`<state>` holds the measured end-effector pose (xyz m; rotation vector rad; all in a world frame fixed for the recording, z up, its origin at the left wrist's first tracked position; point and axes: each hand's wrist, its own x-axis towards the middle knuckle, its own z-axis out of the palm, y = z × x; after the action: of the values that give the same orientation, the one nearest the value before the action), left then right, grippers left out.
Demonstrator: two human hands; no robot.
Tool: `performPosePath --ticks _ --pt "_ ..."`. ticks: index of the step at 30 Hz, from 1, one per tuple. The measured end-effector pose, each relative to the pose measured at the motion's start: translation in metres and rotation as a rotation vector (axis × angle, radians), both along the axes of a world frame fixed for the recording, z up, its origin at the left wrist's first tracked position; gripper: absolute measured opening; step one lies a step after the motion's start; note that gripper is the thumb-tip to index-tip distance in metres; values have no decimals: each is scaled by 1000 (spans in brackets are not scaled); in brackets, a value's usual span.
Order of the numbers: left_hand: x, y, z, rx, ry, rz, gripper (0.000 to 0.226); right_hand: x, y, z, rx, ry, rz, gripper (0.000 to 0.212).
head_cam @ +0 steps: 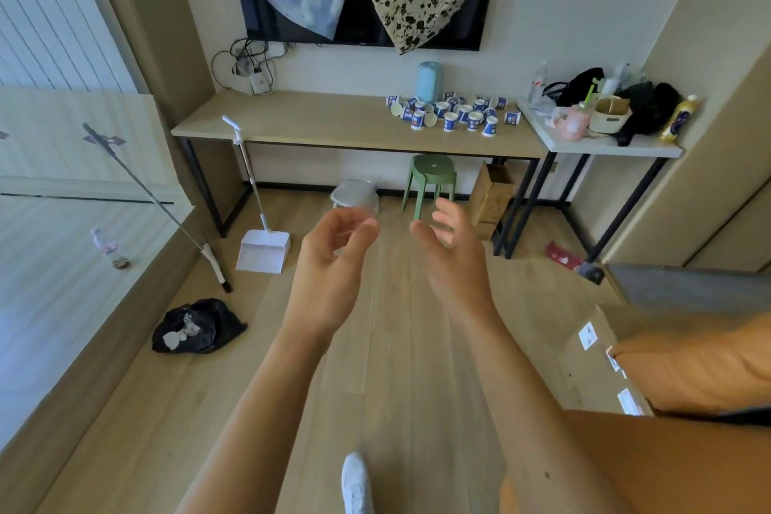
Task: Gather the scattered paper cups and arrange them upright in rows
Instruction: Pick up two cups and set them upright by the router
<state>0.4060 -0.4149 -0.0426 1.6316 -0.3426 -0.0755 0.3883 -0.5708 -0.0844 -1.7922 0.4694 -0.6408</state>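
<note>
The paper cups are seen heaped in the upper centre of the frame, on the right part of the long wooden table, some upright and some tipped on their sides. The left hand and right hand are held out at mid-frame, both open and empty, well apart from the cups. Upright cups could be toppled if the pile is swept carelessly, being light and crowded together. A cream basket is seen on the small white table at upper right; its contents cannot be made out clearly.
</note>
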Motion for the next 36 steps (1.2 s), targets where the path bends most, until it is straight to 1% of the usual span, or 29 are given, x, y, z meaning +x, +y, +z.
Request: performPosePath --ticks 3,5,10,13,17,21,26,27,30,33,36 --pt "56 -25 -2 -7 15 -31 29 52 -27 0 -8 1 -23 59" --pt "96 -41 0 -7 18 -49 33 90 -45 2 7 1 -36 57" --pt "188 -78 1 12 18 -74 28 175 -83 -1 47 11 -72 54" --pt "226 -96 -2 11 31 -87 26 211 -100 -7 83 31 -81 55" --pt "272 -121 -15 28 60 -101 28 263 -130 -20 119 61 -84 56" --pt "327 -150 -26 59 75 -82 20 323 -168 -30 140 78 -87 54" --pt "414 -199 -28 80 37 -65 13 417 -225 -35 172 38 -73 50" --pt "431 -211 -26 76 28 -67 13 436 -237 -35 178 31 -68 50" --pt "479 -245 -19 85 40 -62 27 487 -268 -34 192 46 -50 50" --pt "522 -280 -16 64 28 -51 25 536 -296 -33 180 61 -13 47" --pt "563 -308 -15 51 49 -28 33 581 -323 -30 195 93 -2 46"
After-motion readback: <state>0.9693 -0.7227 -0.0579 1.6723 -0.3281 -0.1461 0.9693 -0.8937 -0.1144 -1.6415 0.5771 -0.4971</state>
